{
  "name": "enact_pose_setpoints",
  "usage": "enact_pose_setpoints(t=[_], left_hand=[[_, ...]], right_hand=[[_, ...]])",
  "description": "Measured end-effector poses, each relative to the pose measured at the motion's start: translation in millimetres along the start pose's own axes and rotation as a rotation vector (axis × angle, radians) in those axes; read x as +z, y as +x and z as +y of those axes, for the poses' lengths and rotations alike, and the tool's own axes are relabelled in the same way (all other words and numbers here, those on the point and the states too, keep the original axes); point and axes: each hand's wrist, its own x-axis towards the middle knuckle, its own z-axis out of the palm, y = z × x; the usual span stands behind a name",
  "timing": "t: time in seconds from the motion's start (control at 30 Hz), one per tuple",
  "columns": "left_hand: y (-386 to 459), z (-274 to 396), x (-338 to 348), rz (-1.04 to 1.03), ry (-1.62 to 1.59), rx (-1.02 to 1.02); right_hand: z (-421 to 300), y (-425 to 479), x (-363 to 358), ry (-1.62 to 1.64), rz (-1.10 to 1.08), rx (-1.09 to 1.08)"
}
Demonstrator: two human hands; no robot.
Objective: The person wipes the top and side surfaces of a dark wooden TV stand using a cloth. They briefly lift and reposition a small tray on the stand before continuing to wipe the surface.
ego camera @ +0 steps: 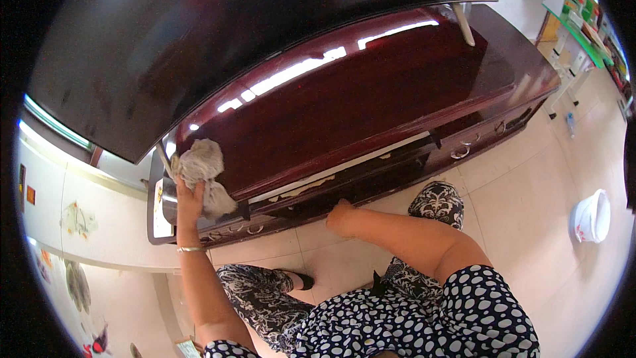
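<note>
My left hand [190, 201] grips a crumpled grey cloth [203, 161] at the left end of a glossy dark-red wooden TV cabinet [348, 94]. The cloth lies on the cabinet top, close beside the left leg [163, 158] of a large flat-screen television [248, 15]. My right hand [340, 218] hangs low in front of the cabinet, near its open front shelf [357, 179]. Its fingers are curled out of sight, so whether they hold anything is hidden.
The television's right leg [463, 25] stands on the cabinet top. Ring handles [460, 151] stick out from the drawer fronts. On the tiled floor to the right are a white bucket [591, 216] and a plastic bottle [571, 125]. A green-topped table [579, 35] carries several items.
</note>
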Motion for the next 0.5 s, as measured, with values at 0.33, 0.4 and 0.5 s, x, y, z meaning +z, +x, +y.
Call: enact_pose_setpoints(t=[0.33,0.4,0.5], left_hand=[[10,185,125,-0.209,0.06,0.332],[18,213,151,-0.243,0.08,0.397],[33,258,184,-0.367,0.095,0.448]], right_hand=[[-2,-4,1,0.035,0.023,-0.044],[-1,-4,1,0.053,0.059,-0.022],[-6,-3,-10,0.071,0.001,0.007]])
